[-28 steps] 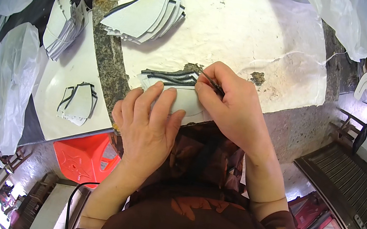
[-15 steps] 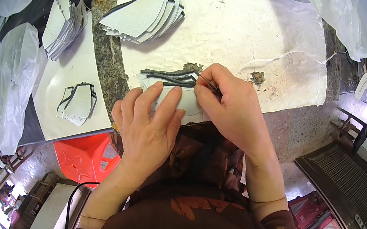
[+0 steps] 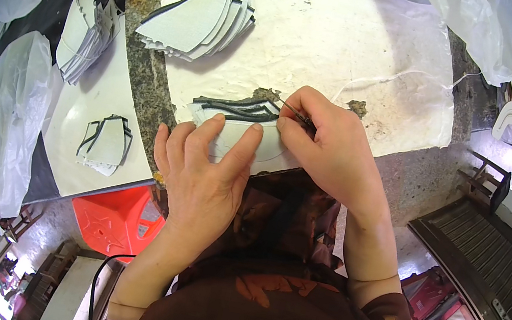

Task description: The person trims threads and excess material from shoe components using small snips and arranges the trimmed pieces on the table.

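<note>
My left hand [image 3: 206, 175] lies with its fingers spread, the fingertips pressing on white cut pieces [image 3: 271, 149] at the near edge of the worktable. Black strips [image 3: 240, 111] edge the far side of these pieces, layered over one another. My right hand [image 3: 336, 150] is pinched closed at their right end around a thin, dark, pointed tool [image 3: 301, 119]; most of it is hidden by the fingers, so its kind is unclear. The tool's tip is close to the black edging.
A fanned stack of white, black-edged pieces [image 3: 191, 22] rests farther back on the white sheet [image 3: 382, 66]. To the left are a smaller pile [image 3: 107, 144], a tied bundle [image 3: 86, 37] and a plastic bag [image 3: 17, 118]. A red stool [image 3: 112, 220] stands below.
My right hand has shifted slightly right, with the tool still pinched in it. The index finger of my left hand has moved a little to the right on the pieces.
</note>
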Motion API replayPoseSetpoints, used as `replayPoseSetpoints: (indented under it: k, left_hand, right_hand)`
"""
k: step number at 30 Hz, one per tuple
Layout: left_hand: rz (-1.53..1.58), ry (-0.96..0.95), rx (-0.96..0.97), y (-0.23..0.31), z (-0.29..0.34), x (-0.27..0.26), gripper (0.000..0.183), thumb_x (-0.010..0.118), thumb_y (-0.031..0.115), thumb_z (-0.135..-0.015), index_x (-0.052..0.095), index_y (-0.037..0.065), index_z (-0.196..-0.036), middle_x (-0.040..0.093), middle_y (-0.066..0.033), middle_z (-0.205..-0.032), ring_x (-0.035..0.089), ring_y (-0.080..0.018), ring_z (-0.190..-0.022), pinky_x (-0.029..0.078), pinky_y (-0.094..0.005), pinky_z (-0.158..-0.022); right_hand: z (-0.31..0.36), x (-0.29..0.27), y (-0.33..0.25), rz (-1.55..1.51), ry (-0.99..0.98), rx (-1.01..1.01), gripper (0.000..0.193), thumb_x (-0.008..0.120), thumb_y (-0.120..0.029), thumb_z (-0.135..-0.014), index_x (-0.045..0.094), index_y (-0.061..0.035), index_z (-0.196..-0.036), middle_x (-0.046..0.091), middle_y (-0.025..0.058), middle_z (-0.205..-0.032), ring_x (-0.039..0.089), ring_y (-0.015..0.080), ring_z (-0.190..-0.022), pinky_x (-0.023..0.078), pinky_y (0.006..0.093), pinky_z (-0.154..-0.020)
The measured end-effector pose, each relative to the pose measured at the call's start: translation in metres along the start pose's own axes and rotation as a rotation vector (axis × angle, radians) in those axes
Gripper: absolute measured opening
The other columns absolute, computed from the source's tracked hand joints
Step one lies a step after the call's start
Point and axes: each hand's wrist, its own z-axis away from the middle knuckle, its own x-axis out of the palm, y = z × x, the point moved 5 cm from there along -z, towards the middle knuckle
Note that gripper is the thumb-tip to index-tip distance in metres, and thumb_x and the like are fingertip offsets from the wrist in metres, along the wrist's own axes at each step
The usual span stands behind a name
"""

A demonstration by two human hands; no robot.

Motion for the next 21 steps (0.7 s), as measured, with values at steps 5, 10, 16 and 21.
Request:
replayPoseSetpoints:
  k: [5,10,16,21]
  left_hand:
    - [-0.004,-0.023,0.004,0.001,0.0001,-0.0003,0.05,0.076,0.017,-0.086,0.068,0.034,-0.132,0.05,-0.0098,-0.132,0.044,-0.0367,-0.123,0.028,-0.0659,-0.114]
    - [0.003,-0.018,0.004,0.0012,-0.0001,0.0008,0.051,0.075,0.017,-0.086,0.067,0.034,-0.133,0.049,-0.0103,-0.132,0.044,-0.0367,-0.123,0.028,-0.0664,-0.114]
    - [0.002,-0.008,0.006,0.0004,0.0003,0.0029,0.051,0.076,0.016,-0.086,0.067,0.035,-0.134,0.049,-0.0102,-0.133,0.044,-0.0367,-0.123,0.028,-0.0658,-0.114]
    - [0.011,0.057,0.038,-0.0008,0.0041,0.0083,0.051,0.076,0.019,-0.088,0.067,0.032,-0.136,0.049,-0.0106,-0.135,0.043,-0.0364,-0.124,0.031,-0.0632,-0.113]
  right_hand:
    - [-0.0028,-0.0012,0.0,0.025,0.0,0.004,0.016,0.065,-0.016,-0.093,0.061,-0.0009,-0.095,0.062,0.0118,-0.071,0.056,0.0215,-0.062,0.046,0.0339,-0.061]
    - [-0.0047,-0.0016,0.0013,0.054,0.002,0.006,0.017,0.065,-0.017,-0.093,0.062,-0.0014,-0.095,0.062,0.0122,-0.07,0.056,0.0228,-0.061,0.045,0.0352,-0.06]
    - [-0.0065,0.0002,-0.0005,0.09,0.029,0.043,0.016,0.065,-0.017,-0.092,0.062,-0.0019,-0.095,0.062,0.012,-0.071,0.057,0.0243,-0.061,0.046,0.0352,-0.061]
    - [-0.0085,0.0,-0.0038,0.199,0.007,0.026,0.016,0.062,-0.02,-0.094,0.063,-0.0043,-0.098,0.07,0.018,-0.082,0.069,0.0406,-0.079,0.053,0.0482,-0.071]
